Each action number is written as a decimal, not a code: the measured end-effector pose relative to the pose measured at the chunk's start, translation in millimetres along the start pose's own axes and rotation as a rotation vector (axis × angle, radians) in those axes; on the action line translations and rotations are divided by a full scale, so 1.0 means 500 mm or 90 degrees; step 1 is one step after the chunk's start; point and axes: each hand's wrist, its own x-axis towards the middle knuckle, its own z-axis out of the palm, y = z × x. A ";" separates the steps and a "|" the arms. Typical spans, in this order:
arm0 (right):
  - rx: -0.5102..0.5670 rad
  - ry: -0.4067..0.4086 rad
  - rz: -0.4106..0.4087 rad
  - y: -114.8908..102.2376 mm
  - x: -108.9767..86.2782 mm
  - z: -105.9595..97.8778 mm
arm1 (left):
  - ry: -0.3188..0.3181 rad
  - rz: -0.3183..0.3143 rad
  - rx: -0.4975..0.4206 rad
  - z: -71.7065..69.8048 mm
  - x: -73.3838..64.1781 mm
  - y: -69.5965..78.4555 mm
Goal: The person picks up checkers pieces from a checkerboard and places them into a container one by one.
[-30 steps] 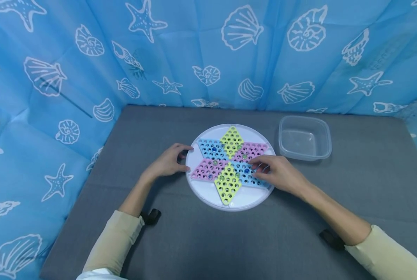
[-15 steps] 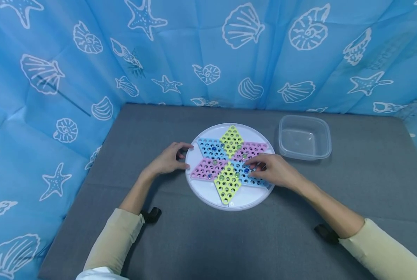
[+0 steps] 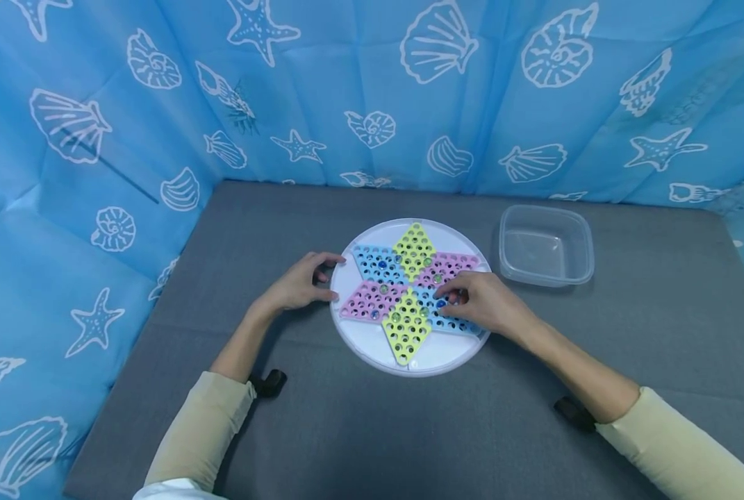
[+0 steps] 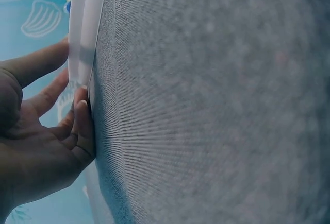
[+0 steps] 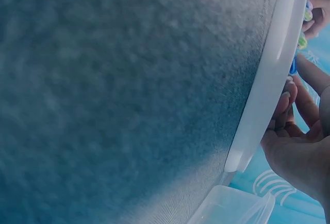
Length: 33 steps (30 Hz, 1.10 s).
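Note:
A round white Chinese checkers board [image 3: 362,340] with a yellow, pink and blue star of holes lies on the table. My left hand [image 3: 299,283] rests at its left side, thumb and forefinger spread apart with their tips at the rim [image 4: 85,33]. Over the right blue section is my right hand [image 3: 487,302], thumb and forefinger pinching a blue marble [image 3: 440,304]. In the right wrist view, the thumb tip meets this blue marble [image 5: 293,66] just above the board. Other marbles sit in holes, among them a dark blue marble [image 3: 382,264] and a green marble [image 3: 396,317].
Behind and right of the board stands a clear plastic container [image 3: 545,246]. Grey cloth covers the table [image 3: 409,437]. A blue curtain [image 3: 321,83] with white shells hangs along the back and left edges.
My right hand has shifted slightly left, and its thumb and forefinger have closed in on the blue marble. My left hand stays at the board's rim.

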 end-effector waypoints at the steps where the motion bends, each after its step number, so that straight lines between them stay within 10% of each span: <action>1: -0.007 0.003 0.001 -0.001 0.000 0.001 | 0.000 -0.002 -0.003 0.000 -0.001 0.000; 33: 0.018 0.039 -0.001 0.003 -0.026 -0.038 | -0.030 -0.009 -0.002 -0.007 0.004 0.001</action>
